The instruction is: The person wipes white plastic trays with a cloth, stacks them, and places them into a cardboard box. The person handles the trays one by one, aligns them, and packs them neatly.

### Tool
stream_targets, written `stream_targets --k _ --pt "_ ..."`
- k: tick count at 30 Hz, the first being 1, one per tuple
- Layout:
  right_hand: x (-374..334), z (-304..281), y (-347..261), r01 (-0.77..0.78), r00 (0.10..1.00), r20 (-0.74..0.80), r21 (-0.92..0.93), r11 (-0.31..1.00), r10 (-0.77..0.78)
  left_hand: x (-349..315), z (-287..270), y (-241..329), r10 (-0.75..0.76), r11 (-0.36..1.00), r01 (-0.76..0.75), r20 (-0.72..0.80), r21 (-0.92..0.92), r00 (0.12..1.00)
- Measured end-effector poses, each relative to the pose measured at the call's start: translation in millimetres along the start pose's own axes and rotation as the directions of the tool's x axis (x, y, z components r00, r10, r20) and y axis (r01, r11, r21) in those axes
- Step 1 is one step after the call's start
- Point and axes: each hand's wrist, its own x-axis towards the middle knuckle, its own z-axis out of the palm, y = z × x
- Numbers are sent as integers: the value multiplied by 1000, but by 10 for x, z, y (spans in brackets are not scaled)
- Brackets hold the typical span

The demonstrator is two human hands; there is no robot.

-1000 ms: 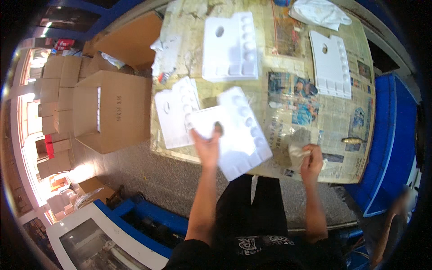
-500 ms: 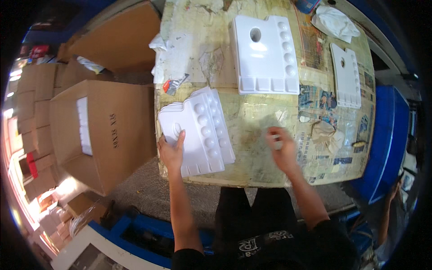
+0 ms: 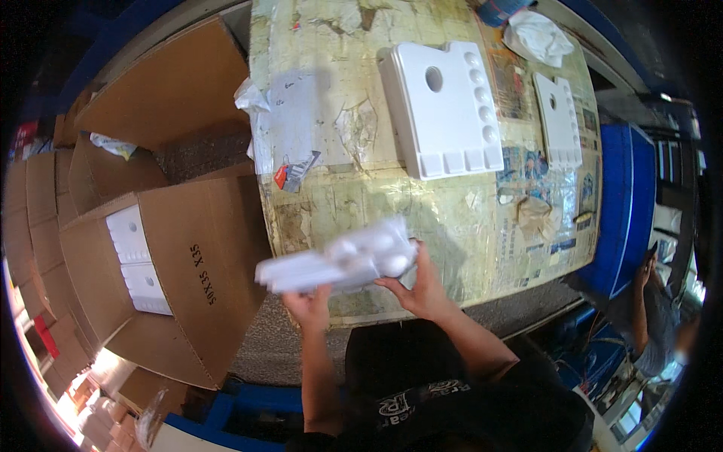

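Observation:
Between my hands is a small stack of white plastic paint palettes [image 3: 339,260], tilted up off the table's near edge and blurred by motion. My left hand [image 3: 307,305] grips its lower left side, thumb against the palettes. At the right end my right hand [image 3: 418,290] closes round the edge; some of its fingers are hidden behind the stack. A taller stack of the same palettes [image 3: 456,120], each with a thumb hole and a row of round wells, stands farther back. To its right lies another palette stack [image 3: 559,124], lower in height.
An open cardboard box [image 3: 203,279] at the left holds more white palettes [image 3: 135,260]. Paper and tape cover the worktable [image 3: 361,200]. On it are a torn wrapper [image 3: 297,172], a crumpled brown paper [image 3: 536,217] and a white bag [image 3: 538,38]. A person's arm [image 3: 642,301] shows at far right.
The near palette stack has been lifted from the table and tipped up. My right hand has come left from over the table to grip it. The view has shifted, showing more of the box's inside.

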Motion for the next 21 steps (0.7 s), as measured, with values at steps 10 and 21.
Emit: stream_targets --k 10,21 --pt "-108 -301 707 26 967 -254 175 984 20 -179 925 -241 291 941 -290 -22 -172 957" --pt "-491 -886 946 193 971 -162 83 978 -178 -615 1513 31 455 883 -385 -285 270 843"
